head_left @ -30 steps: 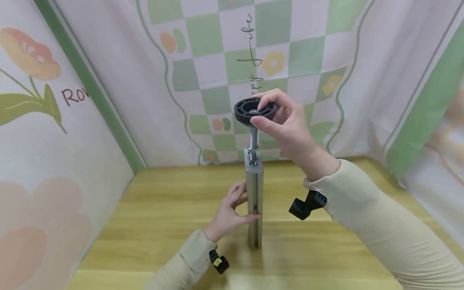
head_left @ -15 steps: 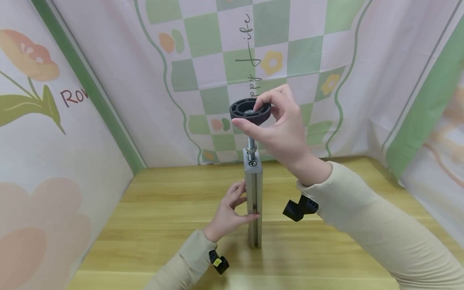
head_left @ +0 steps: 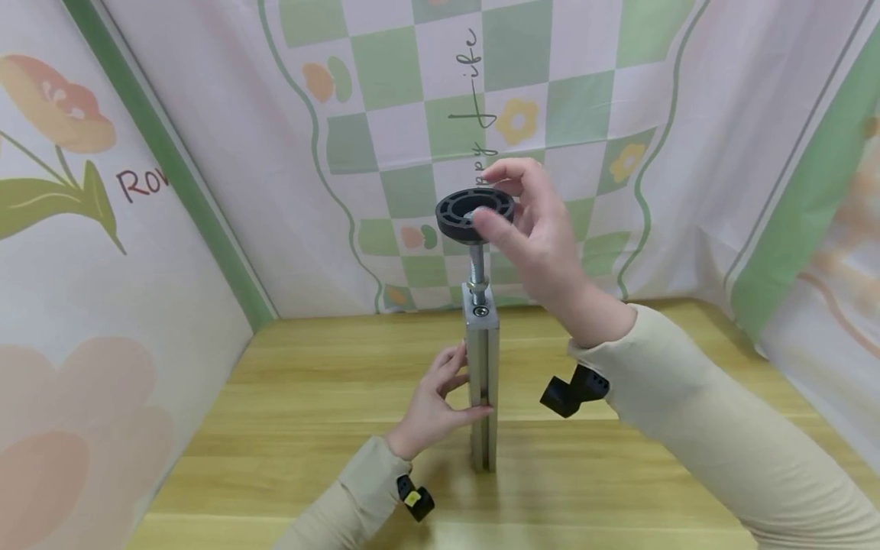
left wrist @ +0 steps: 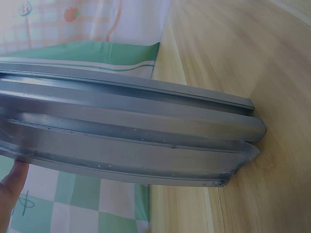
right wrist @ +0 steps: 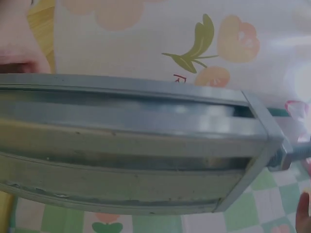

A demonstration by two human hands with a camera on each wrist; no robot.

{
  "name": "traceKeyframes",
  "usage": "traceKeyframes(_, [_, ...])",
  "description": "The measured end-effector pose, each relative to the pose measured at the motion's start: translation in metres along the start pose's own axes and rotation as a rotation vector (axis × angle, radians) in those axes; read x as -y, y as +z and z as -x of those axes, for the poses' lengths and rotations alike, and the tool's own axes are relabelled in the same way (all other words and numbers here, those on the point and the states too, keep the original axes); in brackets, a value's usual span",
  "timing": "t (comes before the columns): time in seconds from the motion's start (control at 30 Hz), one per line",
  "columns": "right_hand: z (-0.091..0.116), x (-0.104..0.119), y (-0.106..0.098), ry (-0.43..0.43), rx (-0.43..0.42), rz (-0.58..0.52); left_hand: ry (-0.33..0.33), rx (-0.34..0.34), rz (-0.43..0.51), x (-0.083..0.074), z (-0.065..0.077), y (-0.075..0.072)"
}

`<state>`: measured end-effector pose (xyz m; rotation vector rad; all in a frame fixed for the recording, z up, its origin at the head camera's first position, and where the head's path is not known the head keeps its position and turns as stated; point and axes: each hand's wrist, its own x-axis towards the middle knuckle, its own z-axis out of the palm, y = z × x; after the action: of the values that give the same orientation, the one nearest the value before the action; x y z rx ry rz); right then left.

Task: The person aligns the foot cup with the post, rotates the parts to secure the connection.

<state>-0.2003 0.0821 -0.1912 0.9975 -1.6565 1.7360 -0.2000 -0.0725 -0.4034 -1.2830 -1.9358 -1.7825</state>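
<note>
A grey aluminium profile (head_left: 483,382) stands upright on the wooden table. My left hand (head_left: 429,401) grips it low down, thumb across the near face and fingers at its left side. Screwed to the top is an end plate (head_left: 486,324) with a bolt head (head_left: 481,311). From this plate rises a threaded rod (head_left: 477,263) with a nut, carrying a round black levelling foot (head_left: 452,221). My right hand (head_left: 543,241) is curled around the foot's right side, its thumb blurred over the near rim. One finger lifts above the far rim. Slots run along the profile (left wrist: 121,116) in the left wrist view.
The pale wooden tabletop (head_left: 309,397) meets a checked green-and-white cloth (head_left: 392,69) behind the profile. Patterned cloth walls (head_left: 62,290) close in both sides. Small black wrist cameras (head_left: 574,391) sit at both sleeve cuffs.
The right thumb has moved from the foot's near left rim rightward over the rim, and the fingers have spread back. The foot shifted slightly left earlier. My left hand keeps its place.
</note>
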Motion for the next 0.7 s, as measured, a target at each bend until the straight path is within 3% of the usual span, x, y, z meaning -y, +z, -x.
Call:
traceKeyframes(0.1, [-0.006,-0.005,-0.004,0.099,0.073,-0.237,0.020,0.001,-0.005,0.002,0.001,0.000])
traceKeyframes(0.23, [-0.010,-0.011,-0.009,0.194,0.172,-0.444,0.013,0.003,-0.007,0.002,0.000,0.000])
traceKeyframes(0.43, [-0.015,-0.016,-0.014,0.260,0.292,-0.630,-0.011,0.003,0.000,-0.001,0.001,0.000])
traceKeyframes(0.7, [-0.024,-0.015,-0.015,0.346,0.430,-0.823,-0.098,-0.008,-0.008,-0.004,0.000,0.000])
